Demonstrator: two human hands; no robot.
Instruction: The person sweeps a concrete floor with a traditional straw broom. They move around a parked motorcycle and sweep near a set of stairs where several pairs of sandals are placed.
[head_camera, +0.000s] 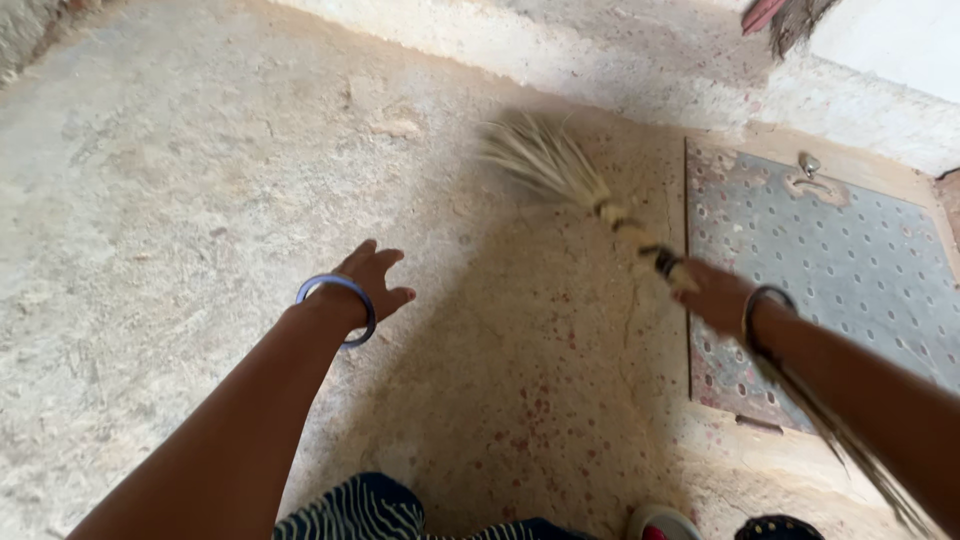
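My right hand (715, 295) grips a straw hand broom (560, 170) by its bound neck. The pale bristles fan out and blur over the rough concrete floor (180, 180) up and to the left of the hand. Long thin straw ends trail back under my right forearm. A dark bangle circles my right wrist. My left hand (372, 283) hangs free above the floor with fingers loosely spread and holds nothing. It wears a blue bangle (340, 305) at the wrist.
A perforated metal hatch cover (850, 260) with a latch lies in the floor at the right. A raised concrete ledge (700, 70) runs along the far side. Striped cloth (360, 515) and a shoe tip (660, 525) show at the bottom edge.
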